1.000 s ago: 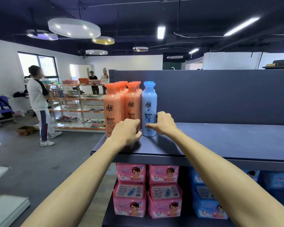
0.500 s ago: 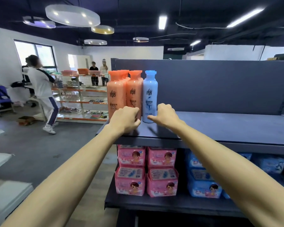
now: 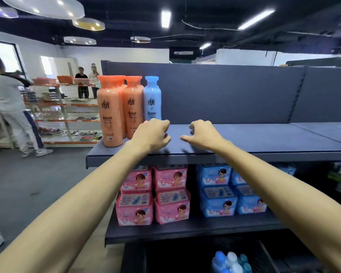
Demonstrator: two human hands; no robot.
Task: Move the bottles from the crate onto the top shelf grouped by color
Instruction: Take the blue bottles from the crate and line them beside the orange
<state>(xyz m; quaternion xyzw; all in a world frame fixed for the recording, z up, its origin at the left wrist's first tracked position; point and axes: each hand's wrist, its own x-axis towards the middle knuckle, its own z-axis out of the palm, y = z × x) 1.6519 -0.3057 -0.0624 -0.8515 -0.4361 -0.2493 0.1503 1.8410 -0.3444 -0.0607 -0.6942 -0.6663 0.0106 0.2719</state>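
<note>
Head view: orange bottles (image 3: 110,111) and one blue bottle (image 3: 152,99) stand grouped on the top shelf (image 3: 264,138). Left hand (image 3: 152,134) and right hand (image 3: 203,134) hover empty and loosely curled, in front of and just right of the blue bottle. Remaining bottles (image 3: 230,261) far below it likely still need moving.

both hands have let go and pulled back: left hand (image 3: 153,135) off the blue bottle (image 3: 152,98), right hand (image 3: 202,134) drifted out right, fingers loose.
</note>
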